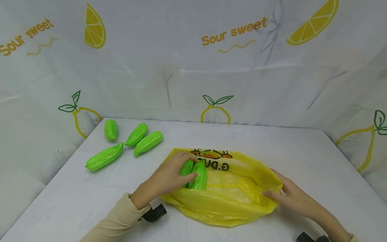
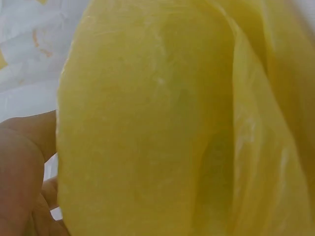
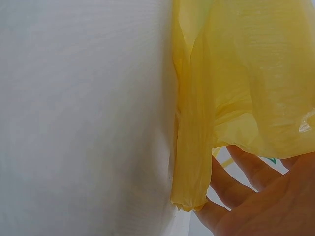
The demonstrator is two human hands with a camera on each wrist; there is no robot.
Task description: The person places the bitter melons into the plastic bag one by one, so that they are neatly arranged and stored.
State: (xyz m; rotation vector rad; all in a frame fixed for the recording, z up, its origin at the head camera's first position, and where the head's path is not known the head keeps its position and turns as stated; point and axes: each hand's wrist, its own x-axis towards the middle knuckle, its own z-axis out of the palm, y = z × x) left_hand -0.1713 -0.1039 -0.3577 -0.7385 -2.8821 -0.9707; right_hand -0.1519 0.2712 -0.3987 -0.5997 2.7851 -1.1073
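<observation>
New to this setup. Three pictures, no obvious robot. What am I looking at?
No robot here: these are a person's bare hands. The wide picture comes from a head-worn camera looking forward and down; the other two come from cameras on each wrist, showing the bag close up. The left hand has its fingers and thumb around two green gourds at the mouth of a yellow bag. The right hand holds the bag's edge. Four more green gourds lie on the white table.
</observation>
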